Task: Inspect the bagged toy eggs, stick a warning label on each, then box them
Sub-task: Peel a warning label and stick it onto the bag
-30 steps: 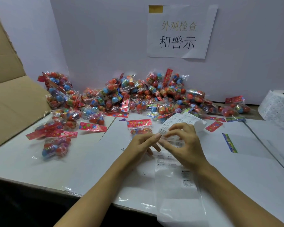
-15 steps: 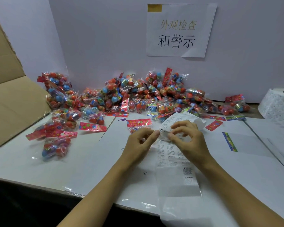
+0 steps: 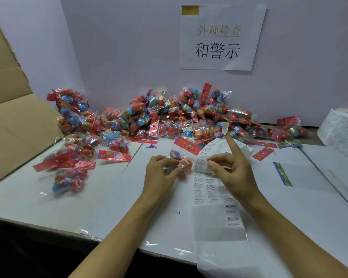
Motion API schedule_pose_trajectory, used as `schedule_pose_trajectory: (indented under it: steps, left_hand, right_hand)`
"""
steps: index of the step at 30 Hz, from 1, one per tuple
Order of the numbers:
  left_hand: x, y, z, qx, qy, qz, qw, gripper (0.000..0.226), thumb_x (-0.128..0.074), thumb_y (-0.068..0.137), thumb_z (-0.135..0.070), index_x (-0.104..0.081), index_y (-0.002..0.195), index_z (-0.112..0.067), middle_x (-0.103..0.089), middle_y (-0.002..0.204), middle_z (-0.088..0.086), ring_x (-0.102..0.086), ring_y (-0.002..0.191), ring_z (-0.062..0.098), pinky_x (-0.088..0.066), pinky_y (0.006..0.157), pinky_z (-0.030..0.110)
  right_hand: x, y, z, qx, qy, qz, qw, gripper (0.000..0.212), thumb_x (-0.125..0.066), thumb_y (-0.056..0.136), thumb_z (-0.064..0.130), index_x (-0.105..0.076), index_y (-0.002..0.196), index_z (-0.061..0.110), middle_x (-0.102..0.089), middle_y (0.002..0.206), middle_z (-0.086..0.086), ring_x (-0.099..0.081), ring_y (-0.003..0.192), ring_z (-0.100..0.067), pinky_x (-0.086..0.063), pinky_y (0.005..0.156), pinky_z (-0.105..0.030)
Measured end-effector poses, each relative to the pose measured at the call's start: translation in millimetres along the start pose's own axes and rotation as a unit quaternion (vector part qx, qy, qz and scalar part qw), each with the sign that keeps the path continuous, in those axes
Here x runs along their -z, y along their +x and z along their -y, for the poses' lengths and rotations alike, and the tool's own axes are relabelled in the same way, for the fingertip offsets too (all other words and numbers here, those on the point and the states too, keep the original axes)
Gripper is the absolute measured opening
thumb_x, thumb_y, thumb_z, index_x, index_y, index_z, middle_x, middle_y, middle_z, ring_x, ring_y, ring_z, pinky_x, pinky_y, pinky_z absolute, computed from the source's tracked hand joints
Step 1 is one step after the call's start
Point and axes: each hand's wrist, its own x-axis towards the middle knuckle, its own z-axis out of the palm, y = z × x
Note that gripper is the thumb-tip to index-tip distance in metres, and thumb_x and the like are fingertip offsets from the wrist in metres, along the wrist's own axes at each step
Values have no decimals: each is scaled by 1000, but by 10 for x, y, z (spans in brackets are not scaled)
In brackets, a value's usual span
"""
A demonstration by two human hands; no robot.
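At the table's (image 3: 48, 207) middle, our right hand (image 3: 232, 173) had just peeled a label (image 3: 224, 128), now stuck on its raised forefinger, other fingers curled, while our left hand (image 3: 161, 173) gripped a bag (image 3: 180, 165), ready for sticking.

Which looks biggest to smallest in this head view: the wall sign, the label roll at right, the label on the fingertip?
1. Wall sign, though farthest away.
2. Label roll, partly cut off by the frame edge.
3. Peeled label on the right hand index fingertip.
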Motion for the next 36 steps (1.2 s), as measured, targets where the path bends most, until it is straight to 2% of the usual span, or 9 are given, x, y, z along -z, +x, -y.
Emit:
schedule_pose_trajectory:
  steps: [3,5,10,12,14,20,25,32,36]
  left_hand:
    - [-5,-44,-91,-18,-82,2,996,18,-80,85,-4,-78,102,-9,-58,118,9,-60,102,-2,-54,86,12]
    - [25,-55,-146,-32,-137,-14,990,20,-81,84,-6,-75,101,-15,-61,120,10,-59,103,-6,-48,78,2]
    - [39,-65,-158,-33,-257,48,965,69,-88,77,-9,-47,123,-41,-52,120,8,-66,108,15,-55,80,15]
    - [8,-91,-134,-39,-273,105,955,85,-91,73,-11,-38,129,-48,-48,121,10,-69,104,9,-58,79,21]
    - [-27,-104,-129,-21,-244,138,960,93,-94,69,-22,-34,133,-53,-49,126,7,-69,105,9,-61,83,27]
    - [-21,-66,-158,64,-318,143,935,39,-77,83,-44,-77,112,-19,-74,109,3,-71,87,12,-58,67,28]
    - [-30,-96,-171,32,-251,147,956,39,-71,83,-51,-79,107,-21,-77,101,-4,-72,95,9,-62,75,32]
    - [-25,-65,-165,39,-273,155,948,23,-61,101,-27,-70,80,-23,-69,77,-8,-70,81,4,-60,69,23]
    - [-21,-72,-184,74,-306,167,934,17,-65,97,-42,-67,92,-25,-71,94,-7,-69,104,16,-64,82,43]
  right_hand:
    - [-2,-2,0,28,-12,-15,999,89,-78,87,11,-26,147,52,-67,113,7,-66,108,-10,-58,85,-25]
    - [-15,-2,17,37,-8,-27,999,92,-79,86,18,-23,149,52,-59,125,9,-59,119,-6,-55,88,-19]
    - [-31,21,61,13,29,-47,998,91,-80,78,41,-18,133,79,-50,140,8,-61,121,-8,-55,98,-27]
    - [-25,24,47,-8,59,-50,997,91,-84,79,36,-24,137,73,-48,143,14,-66,116,-16,-59,94,-36]
    - [-16,31,29,-8,76,-62,995,94,-83,82,23,-24,147,58,-46,133,35,-70,108,-17,-60,82,-28]
    - [12,34,19,-31,113,-43,992,100,-81,80,5,-20,150,44,-42,132,20,-74,99,-18,-59,74,-24]
    - [-32,16,42,-29,93,4,995,105,-79,80,-4,-18,138,59,-46,129,21,-75,95,-22,-60,78,-27]
    - [-67,16,71,-58,120,-3,991,114,-83,74,8,-9,151,47,-50,130,21,-76,90,-22,-59,73,-24]
    - [-115,0,69,-58,121,-15,991,111,-83,76,10,-10,147,54,-47,130,25,-75,96,-16,-58,77,-21]
